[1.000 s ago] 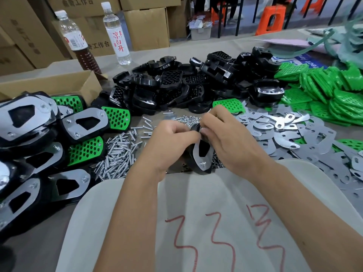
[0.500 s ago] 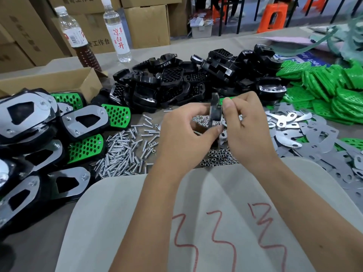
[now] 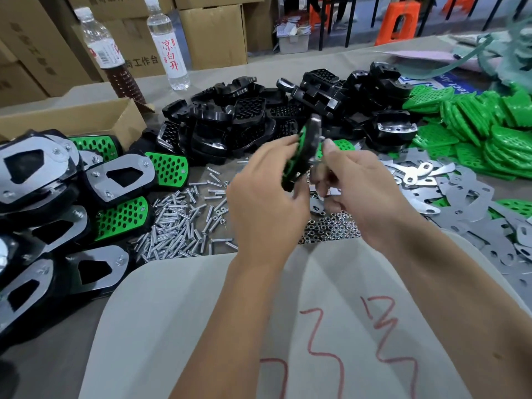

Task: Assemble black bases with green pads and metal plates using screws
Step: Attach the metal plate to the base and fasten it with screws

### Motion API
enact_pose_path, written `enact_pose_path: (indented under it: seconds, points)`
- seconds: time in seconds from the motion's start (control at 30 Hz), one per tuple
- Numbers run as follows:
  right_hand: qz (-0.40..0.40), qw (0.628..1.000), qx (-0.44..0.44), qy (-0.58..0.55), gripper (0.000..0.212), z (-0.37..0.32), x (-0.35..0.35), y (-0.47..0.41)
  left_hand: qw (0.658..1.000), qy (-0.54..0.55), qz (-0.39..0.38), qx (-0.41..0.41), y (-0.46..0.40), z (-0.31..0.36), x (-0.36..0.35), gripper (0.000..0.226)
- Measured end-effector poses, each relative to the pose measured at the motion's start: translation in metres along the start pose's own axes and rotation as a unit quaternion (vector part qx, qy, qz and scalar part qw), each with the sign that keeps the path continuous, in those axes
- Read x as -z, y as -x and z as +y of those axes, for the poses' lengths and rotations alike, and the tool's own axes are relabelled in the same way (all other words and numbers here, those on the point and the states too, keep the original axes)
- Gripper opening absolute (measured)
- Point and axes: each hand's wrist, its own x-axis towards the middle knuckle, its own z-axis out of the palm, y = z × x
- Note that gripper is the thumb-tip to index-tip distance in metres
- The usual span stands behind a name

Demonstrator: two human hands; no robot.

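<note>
held up on edge above the screw pile [image 3: 184, 223]: one half-built base [image 3: 305, 151], black moulded plastic with a green perforated pad on its left face and a thin shiny metal plate on its right, long axis tilted from lower left to upper right, narrow end up, blurred. left hand [image 3: 264, 203] wrapped round its lower end, fingers curled on the green side. right hand [image 3: 359, 191] pinching the plate edge, thumb up, other fingers curled beneath. behind the screw pile, a heap of glossy black bases [image 3: 259, 119], too many to count. left of it, about seven finished units [image 3: 121, 177]. right of it, small hex nuts [image 3: 331, 226], flat grey plates [image 3: 460, 197], stacked green pads [image 3: 489, 131]. two clear plastic bottles [image 3: 169, 44] upright at the tabletop [image 3: 316, 56] far edge.
</note>
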Motion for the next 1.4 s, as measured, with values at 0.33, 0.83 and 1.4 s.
enact_pose_path:
  seconds: [0.33,0.83,1.4]
  points:
    - [-0.169,0.821,0.099,0.537,0.012,0.009,0.004,0.006,0.706,0.465,0.088,0.527,-0.017,-0.031,0.014,0.03]
    - [0.059,0.965,0.204,0.153,0.014,0.024,0.006,0.006,0.789,0.348,-0.055,0.503,-0.006,-0.023,0.005,0.019]
    - [-0.028,0.966,0.206,0.151,0.016,0.028,0.014,0.0,0.801,0.358,-0.053,0.476,-0.005,-0.02,0.005,0.025]
